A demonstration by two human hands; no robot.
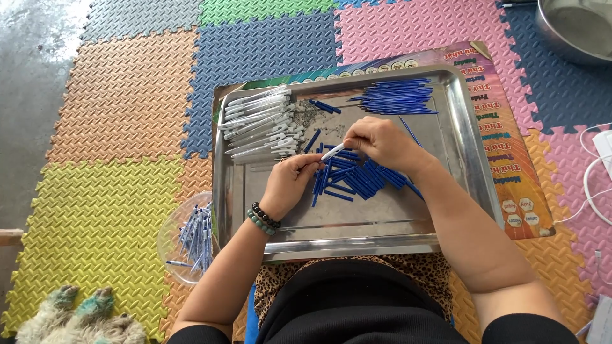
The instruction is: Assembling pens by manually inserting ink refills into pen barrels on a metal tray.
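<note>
- Left hand [288,185] and right hand [377,141] meet over the middle of the steel tray [357,236]; fingers of both pinched closed on one white pen barrel [333,151], which spans between the two sets of fingertips.
- Loose pile of blue caps [357,178] lies on the tray floor directly beneath both hands.
- Clear bowl of finished pens [194,237] sits just beside the tray's near left corner, on the foam mat floor [102,191].
- White barrels [258,124] stacked at far left corner; blue refills [396,97] in a row along far edge.
- Colourful printed sheet [516,159] lies under the tray, showing past its right edge.
- Metal basin [574,28] beyond, far right.
</note>
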